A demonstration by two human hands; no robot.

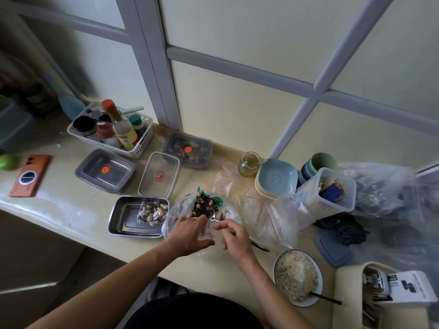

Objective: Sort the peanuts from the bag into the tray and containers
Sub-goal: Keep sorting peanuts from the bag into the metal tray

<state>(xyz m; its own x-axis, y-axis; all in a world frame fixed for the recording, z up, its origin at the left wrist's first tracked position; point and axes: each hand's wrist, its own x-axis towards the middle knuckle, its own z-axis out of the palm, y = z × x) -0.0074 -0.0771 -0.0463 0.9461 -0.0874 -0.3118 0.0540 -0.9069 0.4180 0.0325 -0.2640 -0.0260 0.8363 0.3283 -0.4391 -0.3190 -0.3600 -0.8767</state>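
Closest to me, the bowl of crumbs (297, 277) sits right by my right forearm, so one careless elbow sends it off the edge. My right hand (234, 236) is pinched round the spoon (214, 219) handle, with the scoop end down inside the bag (173, 217). My left hand (190, 233) lies on the bag's near side, fingers up at the mouth. Honestly can't tell if I'm pinching the plastic or just pressing it.

The peanuts (202, 199) are in there mixed with dark striped seeds, so the main risk is scooping both and dumping seeds where they don't belong. The bag's floppy too, and if the mouth slumps, stuff rolls across the counter.

Just left, the tray (126, 224) sits right up against the bag and holds a small packet (153, 212) of nuts. Further back, the open container (104, 170) means carrying a loaded spoon over the tray, and the lidded container (187, 150) is closed.
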